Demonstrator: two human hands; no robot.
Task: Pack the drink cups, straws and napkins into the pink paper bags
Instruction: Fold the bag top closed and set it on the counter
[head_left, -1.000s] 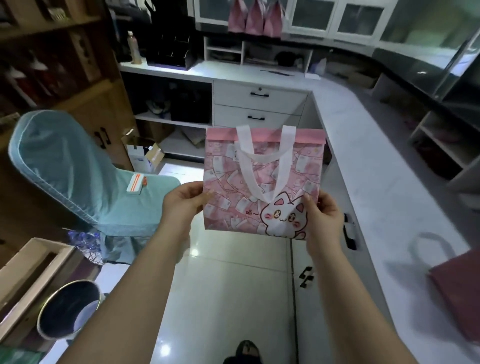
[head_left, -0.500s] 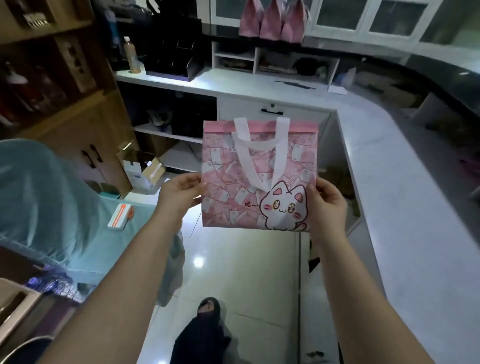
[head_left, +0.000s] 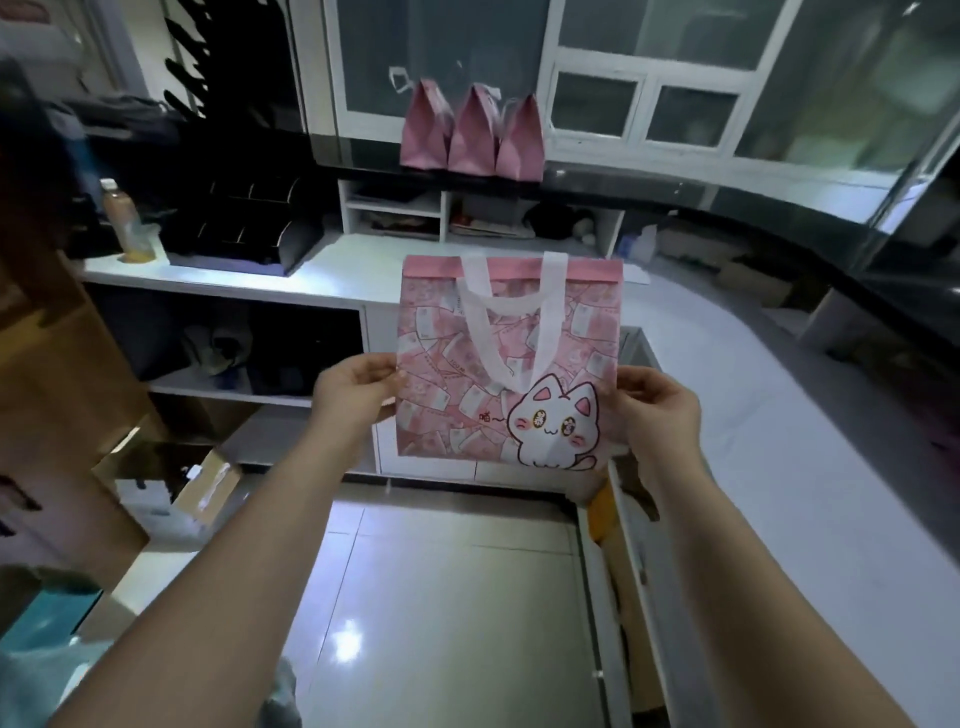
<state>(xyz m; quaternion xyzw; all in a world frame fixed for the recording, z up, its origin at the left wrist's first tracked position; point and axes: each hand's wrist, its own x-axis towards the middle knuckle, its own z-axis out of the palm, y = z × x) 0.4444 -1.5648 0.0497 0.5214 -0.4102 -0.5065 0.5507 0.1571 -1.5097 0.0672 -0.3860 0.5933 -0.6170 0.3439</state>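
Observation:
I hold a flat pink paper bag (head_left: 467, 364) upright in the air in front of me. It has white handles hanging down its face and a white cartoon cat at the lower right. My left hand (head_left: 356, 392) pinches its left edge and my right hand (head_left: 654, 408) pinches its right edge. Three more pink bags (head_left: 472, 135) stand side by side on the dark upper ledge at the back. No cups, straws or napkins are visible.
A white counter (head_left: 769, 457) runs along the back and curves down the right side. A bottle (head_left: 122, 221) and a black organizer (head_left: 244, 223) stand at its left end. Open cardboard boxes (head_left: 166, 483) sit on the floor at left, beside a teal chair (head_left: 47, 644).
The view has swung up and toward the back counter as I stepped forward. The bag stays held between both hands, and the three bags on the ledge now appear closer.

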